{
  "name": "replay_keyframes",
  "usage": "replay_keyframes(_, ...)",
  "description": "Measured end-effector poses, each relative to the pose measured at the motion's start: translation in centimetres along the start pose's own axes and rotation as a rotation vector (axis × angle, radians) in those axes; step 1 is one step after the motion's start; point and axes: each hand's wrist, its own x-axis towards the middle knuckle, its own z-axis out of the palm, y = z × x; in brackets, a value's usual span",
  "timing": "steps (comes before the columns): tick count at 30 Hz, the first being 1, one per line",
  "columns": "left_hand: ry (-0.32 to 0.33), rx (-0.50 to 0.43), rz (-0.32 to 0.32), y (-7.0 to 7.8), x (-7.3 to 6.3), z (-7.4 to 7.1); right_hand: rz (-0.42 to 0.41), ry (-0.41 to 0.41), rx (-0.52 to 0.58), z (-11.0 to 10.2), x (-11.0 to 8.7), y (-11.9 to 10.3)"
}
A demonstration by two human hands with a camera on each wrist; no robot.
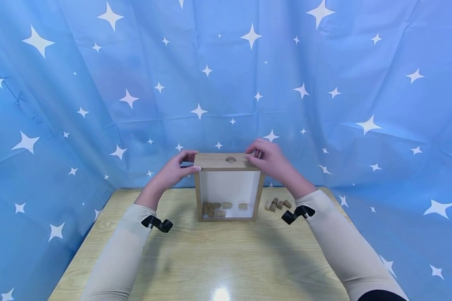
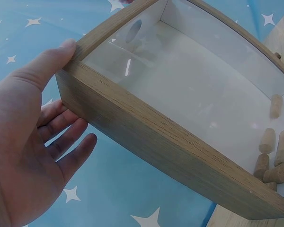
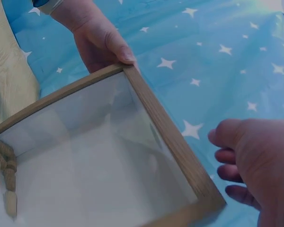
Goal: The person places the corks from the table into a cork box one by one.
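Note:
A wooden shadow box (image 1: 229, 162) with a clear front and a round hole (image 1: 231, 159) in its top stands upright on the table. Several corks (image 1: 227, 205) lie at its bottom, mostly on the left. My left hand (image 1: 174, 170) holds the box's upper left corner, thumb (image 2: 57, 60) on the front edge and fingers behind. Over the top's right end is my right hand (image 1: 270, 161), slightly blurred, with fingers loosely bent. In the right wrist view that hand (image 3: 270, 161) is beside the frame, apart from it, and no object shows between thumb and fingers.
Outside the box, to its right, several more corks (image 1: 280, 204) lie grouped on the wooden table (image 1: 218, 255). Behind the table hangs a blue curtain (image 1: 226, 83) with white stars. Each sleeve carries a black wrist mount (image 1: 157, 223).

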Motion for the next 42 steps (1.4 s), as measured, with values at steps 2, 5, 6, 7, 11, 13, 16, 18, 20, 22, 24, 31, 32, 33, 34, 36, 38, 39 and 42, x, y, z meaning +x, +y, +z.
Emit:
replay_keyframes(2, -0.002, -0.001, 0.004, 0.0, 0.0, 0.0, -0.008, 0.037, 0.0, -0.5, -0.7, 0.5)
replay_keyframes(5, -0.002, -0.002, 0.006, 0.0, 0.0, 0.0, -0.01, 0.09, -0.003, -1.3, -1.8, 1.3)
replay_keyframes(6, -0.002, -0.002, 0.006, 0.0, 0.0, 0.0, -0.007, 0.103, -0.003, -1.6, -2.1, 1.6)
replay_keyframes(7, -0.001, -0.003, 0.005, 0.0, 0.0, 0.0, -0.002, 0.117, -0.006, -1.8, -2.6, 1.9)
replay_keyframes(11, 0.0, -0.002, 0.002, 0.1, 0.0, 0.0, 0.036, 0.155, -0.032, -2.6, -4.2, 3.4)
replay_keyframes(13, -0.001, 0.001, 0.001, 0.2, -0.1, 0.1, 0.071, 0.16, -0.045, -2.8, -5.0, 4.3)
replay_keyframes(16, -0.002, 0.003, -0.001, 0.2, -0.2, 0.1, 0.129, 0.145, -0.063, -3.0, -6.3, 5.5)
replay_keyframes(18, -0.001, 0.004, -0.002, 0.2, -0.2, 0.1, 0.161, 0.132, -0.073, -3.0, -7.1, 6.2)
replay_keyframes(20, 0.0, 0.002, -0.001, 0.1, -0.1, 0.1, 0.184, 0.123, -0.082, -2.9, -7.9, 7.0)
replay_keyframes(22, 0.003, 0.001, 0.003, 0.1, -0.1, 0.1, 0.207, 0.117, -0.081, -2.8, -8.6, 7.7)
replay_keyframes(24, 0.004, 0.002, 0.006, 0.1, -0.1, 0.1, 0.235, 0.112, -0.079, -2.7, -9.4, 8.5)
replay_keyframes(31, 0.004, -0.001, 0.006, 0.0, 0.0, 0.1, 0.318, 0.114, -0.083, -2.2, -12.0, 11.1)
replay_keyframes(32, 0.004, 0.001, 0.004, 0.0, -0.1, 0.1, 0.324, 0.115, -0.084, -2.0, -12.4, 11.5)
replay_keyframes(33, 0.004, 0.0, 0.004, 0.0, -0.1, 0.1, 0.333, 0.115, -0.083, -1.8, -12.7, 12.0)
replay_keyframes(34, 0.004, 0.0, 0.005, 0.0, -0.1, 0.1, 0.335, 0.117, -0.08, -1.5, -13.1, 12.3)
replay_keyframes(36, 0.006, 0.002, 0.005, 0.0, -0.2, 0.1, 0.349, 0.113, -0.081, -1.0, -13.8, 13.1)
replay_keyframes(38, 0.009, 0.003, 0.005, 0.1, -0.2, 0.1, 0.36, 0.096, -0.079, -0.6, -14.5, 13.8)
replay_keyframes(39, 0.009, 0.003, 0.007, 0.0, -0.2, 0.1, 0.373, 0.089, -0.078, -0.3, -14.8, 14.1)
replay_keyframes(42, 0.008, 0.005, 0.011, -0.1, 0.0, 0.1, 0.419, 0.058, -0.071, 0.4, -15.8, 15.0)
